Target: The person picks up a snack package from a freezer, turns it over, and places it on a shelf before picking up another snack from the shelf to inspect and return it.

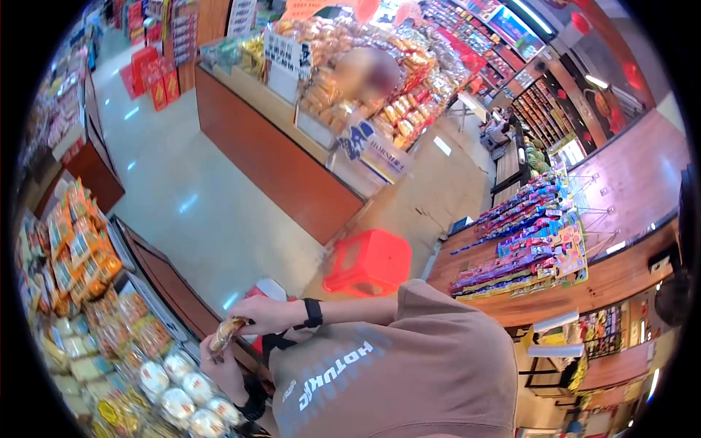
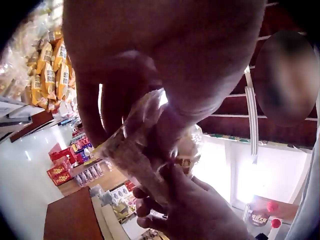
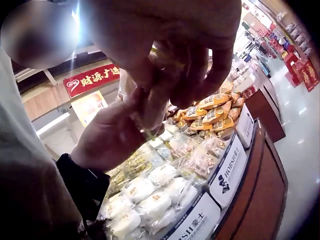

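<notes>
A small snack packet [image 1: 228, 333] in a shiny, clear and golden wrapper is between my two hands, in front of my shirt. My left hand [image 1: 225, 369] grips its lower end, fingers curled about it. From the other side my right hand [image 1: 272, 314], with a black watch on the wrist, pinches the packet's edge. The left wrist view shows the crinkled plastic wrapper [image 2: 132, 152] close up, with the right hand's fingertips [image 2: 175, 175] on it. Seen from the right wrist, my left hand [image 3: 112, 135] has its thumb and fingers at the packet, which the right hand largely hides.
Bagged white cakes [image 1: 177, 401] and orange snack bags [image 1: 87, 248] fill the shelf beside my left hand. A red stool [image 1: 372, 261] stands on the floor near my right arm. Beyond it is a brown display counter [image 1: 270, 168] heaped with packaged snacks.
</notes>
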A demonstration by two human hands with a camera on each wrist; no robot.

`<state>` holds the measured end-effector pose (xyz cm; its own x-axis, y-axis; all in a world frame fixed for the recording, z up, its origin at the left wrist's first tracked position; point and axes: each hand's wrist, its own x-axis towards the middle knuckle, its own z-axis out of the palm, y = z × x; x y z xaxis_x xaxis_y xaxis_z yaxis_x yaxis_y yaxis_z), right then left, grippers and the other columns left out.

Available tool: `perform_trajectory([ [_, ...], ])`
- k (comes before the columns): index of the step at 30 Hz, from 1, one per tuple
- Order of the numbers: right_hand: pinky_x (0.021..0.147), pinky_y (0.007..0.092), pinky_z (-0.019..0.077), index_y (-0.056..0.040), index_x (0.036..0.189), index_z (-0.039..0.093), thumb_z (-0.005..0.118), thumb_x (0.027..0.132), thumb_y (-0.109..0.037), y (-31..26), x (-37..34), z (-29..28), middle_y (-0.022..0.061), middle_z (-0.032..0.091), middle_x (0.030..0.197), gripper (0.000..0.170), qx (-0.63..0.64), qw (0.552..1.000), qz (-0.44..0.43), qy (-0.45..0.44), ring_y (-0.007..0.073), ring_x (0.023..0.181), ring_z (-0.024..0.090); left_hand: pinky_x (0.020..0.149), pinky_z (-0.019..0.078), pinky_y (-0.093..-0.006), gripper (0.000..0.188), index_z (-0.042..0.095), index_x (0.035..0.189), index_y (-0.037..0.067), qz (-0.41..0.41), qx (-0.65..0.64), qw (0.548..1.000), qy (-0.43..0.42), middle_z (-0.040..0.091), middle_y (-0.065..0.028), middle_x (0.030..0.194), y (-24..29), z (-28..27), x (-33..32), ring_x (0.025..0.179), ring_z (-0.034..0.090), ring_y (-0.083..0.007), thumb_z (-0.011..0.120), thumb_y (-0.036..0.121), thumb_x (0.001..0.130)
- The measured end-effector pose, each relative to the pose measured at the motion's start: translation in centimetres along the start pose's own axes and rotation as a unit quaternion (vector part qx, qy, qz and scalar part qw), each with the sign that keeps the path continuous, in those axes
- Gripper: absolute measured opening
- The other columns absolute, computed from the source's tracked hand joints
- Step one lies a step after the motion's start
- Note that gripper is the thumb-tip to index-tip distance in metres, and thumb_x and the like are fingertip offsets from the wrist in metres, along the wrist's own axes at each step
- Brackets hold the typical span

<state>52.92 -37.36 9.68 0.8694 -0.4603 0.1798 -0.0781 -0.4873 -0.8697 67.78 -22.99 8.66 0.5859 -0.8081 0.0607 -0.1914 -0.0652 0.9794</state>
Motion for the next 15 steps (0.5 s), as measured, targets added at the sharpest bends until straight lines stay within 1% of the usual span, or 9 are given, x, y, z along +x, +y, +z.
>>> perform_trajectory([
  [1, 0.068, 0.0402, 0.0504, -0.0032, 0.101, 0.061, 0.072, 0.088, -0.015, -0.2, 0.9, -0.1, 0.0155, 0.064, 0.086, 0.021, -0.010, 1.000, -0.005, 0.004, 0.0333, 0.079, 0.065, 0.080, 0.0479, -0.0282, 0.023, 0.062, 0.106, -0.002, -0.024, -0.006, 1.000, 0.007, 0.066, -0.0069, 0.097, -0.3, -0.2, 0.7, 0.087, 0.060, -0.0149, 0.072, 0.008, 0.089],
  [4, 0.067, 0.0404, 0.0502, -0.0017, 0.101, 0.060, 0.070, 0.090, -0.018, -0.8, 3.6, 0.0, 0.0170, 0.065, 0.084, 0.022, -0.015, 1.000, 0.011, -0.005, 0.0341, 0.077, 0.065, 0.083, 0.0477, -0.0290, 0.024, 0.062, 0.108, -0.002, 0.015, 0.005, 1.000, 0.018, 0.066, -0.0073, 0.098, -0.9, -1.3, 2.8, 0.088, 0.061, -0.0158, 0.073, 0.007, 0.089],
  [5, 0.067, 0.0401, 0.0502, -0.0011, 0.102, 0.060, 0.069, 0.092, -0.019, -1.0, 4.3, 0.0, 0.0178, 0.065, 0.083, 0.023, 0.007, 1.000, 0.024, -0.015, 0.0347, 0.077, 0.064, 0.087, 0.0471, -0.0302, 0.026, 0.062, 0.109, -0.003, -0.005, -0.035, 0.999, 0.027, 0.066, -0.0085, 0.100, -1.0, -1.5, 3.2, 0.092, 0.061, -0.0167, 0.073, 0.008, 0.088],
  [7, 0.066, 0.0397, 0.0497, 0.0004, 0.106, 0.059, 0.067, 0.094, -0.022, -0.8, 5.7, 0.2, 0.0197, 0.065, 0.081, 0.027, 0.023, 0.999, 0.030, -0.030, 0.0358, 0.075, 0.064, 0.088, 0.0468, -0.0305, 0.026, 0.062, 0.110, -0.003, 0.003, -0.021, 0.999, 0.042, 0.066, -0.0090, 0.101, -1.0, -2.0, 4.2, 0.094, 0.061, -0.0169, 0.072, 0.007, 0.088],
  [10, 0.067, 0.0376, 0.0494, 0.0010, 0.113, 0.059, 0.066, 0.094, -0.022, -0.2, 7.8, 1.4, 0.0176, 0.065, 0.084, 0.030, 0.116, 0.993, 0.030, -0.019, 0.0301, 0.072, 0.063, 0.090, 0.0464, -0.0311, 0.025, 0.062, 0.110, -0.003, -0.007, -0.018, 0.998, 0.065, 0.066, -0.0098, 0.104, -1.5, -2.5, 5.3, 0.098, 0.060, -0.0172, 0.071, 0.004, 0.088],
  [11, 0.070, 0.0361, 0.0500, 0.0012, 0.116, 0.059, 0.066, 0.094, -0.018, 0.1, 8.3, 1.4, 0.0155, 0.067, 0.089, 0.029, 0.117, 0.991, 0.050, -0.044, 0.0246, 0.077, 0.063, 0.090, 0.0464, -0.0312, 0.024, 0.062, 0.110, -0.003, -0.016, -0.039, 0.996, 0.073, 0.065, -0.0094, 0.104, -2.2, -2.6, 5.6, 0.098, 0.060, -0.0173, 0.071, 0.004, 0.088],
  [12, 0.070, 0.0361, 0.0500, 0.0012, 0.116, 0.059, 0.066, 0.094, -0.018, 0.7, 8.8, 1.7, 0.0155, 0.067, 0.089, 0.029, 0.117, 0.991, 0.046, -0.046, 0.0246, 0.077, 0.063, 0.090, 0.0463, -0.0313, 0.024, 0.062, 0.110, -0.002, -0.026, -0.060, 0.995, 0.078, 0.065, -0.0090, 0.104, -2.7, -2.8, 5.9, 0.098, 0.060, -0.0173, 0.071, 0.003, 0.088],
  [14, 0.079, 0.0353, 0.0504, 0.0037, 0.126, 0.056, 0.067, 0.091, -0.012, 1.9, 9.3, 2.5, 0.0183, 0.069, 0.099, 0.040, 0.188, 0.981, 0.025, -0.028, 0.0236, 0.087, 0.065, 0.089, 0.0464, -0.0311, 0.024, 0.062, 0.110, -0.002, -0.025, -0.051, 0.996, 0.065, 0.065, -0.0082, 0.103, -2.8, -3.2, 6.6, 0.097, 0.060, -0.0174, 0.071, 0.004, 0.088],
  [15, 0.083, 0.0333, 0.0492, 0.0034, 0.125, 0.057, 0.066, 0.092, -0.011, 1.9, 9.7, 2.1, 0.0151, 0.068, 0.104, 0.037, 0.219, 0.973, 0.049, -0.060, 0.0181, 0.091, 0.062, 0.089, 0.0464, -0.0309, 0.025, 0.061, 0.110, -0.002, -0.032, -0.055, 0.996, 0.060, 0.065, -0.0078, 0.103, -2.5, -3.2, 6.9, 0.097, 0.060, -0.0172, 0.072, 0.004, 0.088],
])
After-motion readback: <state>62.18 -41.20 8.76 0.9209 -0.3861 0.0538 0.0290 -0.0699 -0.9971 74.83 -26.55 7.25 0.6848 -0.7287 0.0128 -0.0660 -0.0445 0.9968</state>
